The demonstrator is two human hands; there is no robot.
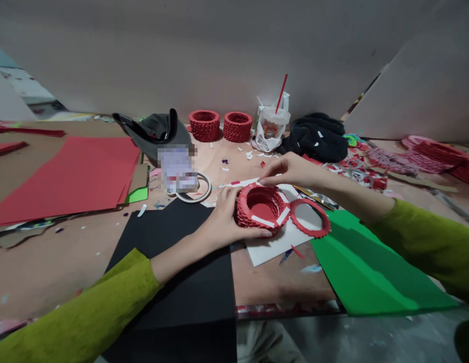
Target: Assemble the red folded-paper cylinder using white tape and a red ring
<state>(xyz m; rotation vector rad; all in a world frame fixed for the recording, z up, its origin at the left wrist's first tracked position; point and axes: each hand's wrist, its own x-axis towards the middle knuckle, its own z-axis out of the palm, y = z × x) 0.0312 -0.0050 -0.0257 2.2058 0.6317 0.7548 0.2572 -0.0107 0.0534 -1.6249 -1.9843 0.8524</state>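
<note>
Two white strips (283, 216) show clearly on the top rim of the red cylinder (265, 204), one along the near edge and one on the right. I have this hollow, ridged cylinder at the middle of the worktop, upright but tipped a little toward me, above the white sheet (261, 253). My left hand (227, 218) is wrapped round its left side, thumb stretched along the near wall, so that grip is firm on it. My right hand (284, 170) is bent over the far rim, fingertips drawn together; I cannot tell whether they pinch anything or only press there.

By my judgement the rim is partly done: white covers the near and right stretches, while the left stretch shows plain red. What lies under my right fingers is hidden. A loose red ring (326, 221) lies flat just to the right, off the cylinder, reaching from the white sheet to the edge of the green sheet (370, 272), so it has not been joined to anything. On the far side stand two more red cylinders (204, 128), side by side, with no strips visible on their rims; those look further along than mine.
</note>
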